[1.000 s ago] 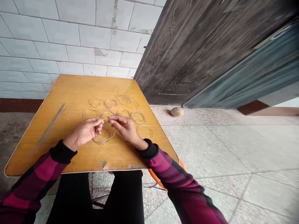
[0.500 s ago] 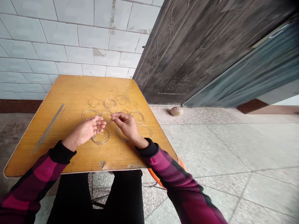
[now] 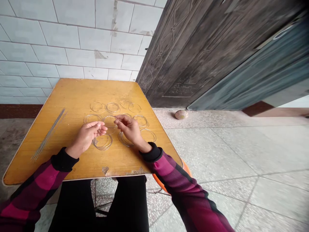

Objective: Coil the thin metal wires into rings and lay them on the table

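Closest to me, along the near edge of the bench (image 3: 72,93), the veneer is chipped; just past it my left hand (image 3: 85,138) sits beside a stack of wire rings (image 3: 102,142); my right hand (image 3: 130,129) hides part of a second stack (image 3: 123,139); both hands pinch, thumb to fingertip, one wire ring (image 3: 109,122) between them near the bench's middle; a bundle of straight wires (image 3: 48,135) lies along the left edge; loose rings (image 3: 113,107) lie in rows toward the far edge; beyond the right edge a ball (image 3: 181,114) rests on the floor (image 3: 217,151).
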Motion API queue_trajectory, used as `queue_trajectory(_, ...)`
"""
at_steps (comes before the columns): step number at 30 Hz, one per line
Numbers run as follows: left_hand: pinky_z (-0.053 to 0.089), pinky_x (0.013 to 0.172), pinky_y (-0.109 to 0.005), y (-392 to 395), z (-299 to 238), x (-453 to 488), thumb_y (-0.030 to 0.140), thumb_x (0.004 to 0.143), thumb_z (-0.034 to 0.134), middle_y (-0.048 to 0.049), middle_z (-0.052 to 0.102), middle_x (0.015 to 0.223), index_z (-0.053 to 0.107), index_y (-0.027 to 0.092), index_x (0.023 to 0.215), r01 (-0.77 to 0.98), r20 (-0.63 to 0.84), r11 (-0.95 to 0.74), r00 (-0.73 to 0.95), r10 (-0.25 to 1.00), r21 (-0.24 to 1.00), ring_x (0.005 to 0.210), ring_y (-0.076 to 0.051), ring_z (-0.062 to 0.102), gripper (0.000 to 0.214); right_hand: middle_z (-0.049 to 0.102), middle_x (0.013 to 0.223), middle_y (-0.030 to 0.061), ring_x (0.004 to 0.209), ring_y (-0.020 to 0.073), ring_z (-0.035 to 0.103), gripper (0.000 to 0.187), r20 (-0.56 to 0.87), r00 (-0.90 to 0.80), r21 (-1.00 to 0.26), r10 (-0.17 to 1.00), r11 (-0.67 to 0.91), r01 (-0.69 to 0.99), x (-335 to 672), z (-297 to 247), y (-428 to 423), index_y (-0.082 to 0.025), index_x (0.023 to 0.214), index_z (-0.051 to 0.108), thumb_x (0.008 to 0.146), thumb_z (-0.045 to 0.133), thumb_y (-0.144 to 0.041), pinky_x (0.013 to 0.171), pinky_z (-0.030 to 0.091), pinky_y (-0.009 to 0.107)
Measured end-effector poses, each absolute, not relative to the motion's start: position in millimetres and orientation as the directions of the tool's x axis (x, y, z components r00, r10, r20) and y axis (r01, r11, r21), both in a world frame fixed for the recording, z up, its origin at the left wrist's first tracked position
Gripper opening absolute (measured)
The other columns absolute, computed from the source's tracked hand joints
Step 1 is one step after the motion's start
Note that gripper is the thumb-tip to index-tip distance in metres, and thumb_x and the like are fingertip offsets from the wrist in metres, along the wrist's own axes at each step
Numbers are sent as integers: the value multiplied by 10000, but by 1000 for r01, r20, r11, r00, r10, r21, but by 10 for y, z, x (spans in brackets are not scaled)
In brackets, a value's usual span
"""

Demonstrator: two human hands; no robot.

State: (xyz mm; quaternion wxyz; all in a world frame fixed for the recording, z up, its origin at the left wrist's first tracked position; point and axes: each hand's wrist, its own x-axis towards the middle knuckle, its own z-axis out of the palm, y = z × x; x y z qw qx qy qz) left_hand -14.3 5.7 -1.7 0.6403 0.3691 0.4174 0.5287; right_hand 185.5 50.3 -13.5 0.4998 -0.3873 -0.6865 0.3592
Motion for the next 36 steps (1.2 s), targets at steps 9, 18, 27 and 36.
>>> queue_trajectory(9, 544, 692, -314, 28, -4, -71, 336, 822, 653, -79, 752, 769, 718, 117, 900, 20, -16, 15, 84, 996, 1000, 639, -163, 677, 241, 730, 937, 95, 839, 177, 684, 238, 726, -416, -328, 548, 807, 491, 1869, -126, 441, -163, 1085, 719, 992, 542, -290, 716, 541, 289)
queue_trajectory(18, 491, 555, -232, 14, 32, -65, 226, 902, 499, -34, 721, 653, 703, 142, 813, 321, 110, -186, 242, 964, 928, 530, -122, 635, 237, 675, 788, 57, 679, 132, 607, 314, 574, -634, -122, 518, 820, 560, 1913, -128, 401, -166, 1110, 720, 1034, 463, -328, 579, 428, 255)
queue_trajectory(27, 491, 546, -223, -39, 3, -52, 218, 919, 456, 0, 708, 614, 685, 157, 898, 418, 200, -274, 213, 956, 866, 470, -109, 618, 237, 561, 737, 23, 617, 115, 473, 360, 501, -687, 10, 527, 790, 613, 1932, -45, 341, -207, 1204, 667, 1033, 352, -170, 520, 304, 267)
queue_trajectory(36, 519, 535, -244, -13, -31, -53, 272, 916, 471, -25, 726, 653, 694, 135, 976, 328, 140, -211, 228, 963, 921, 488, -131, 654, 268, 574, 768, 26, 605, 109, 453, 401, 504, -682, 26, 530, 779, 626, 1931, -31, 332, -200, 1176, 676, 1021, 314, -121, 512, 282, 262)
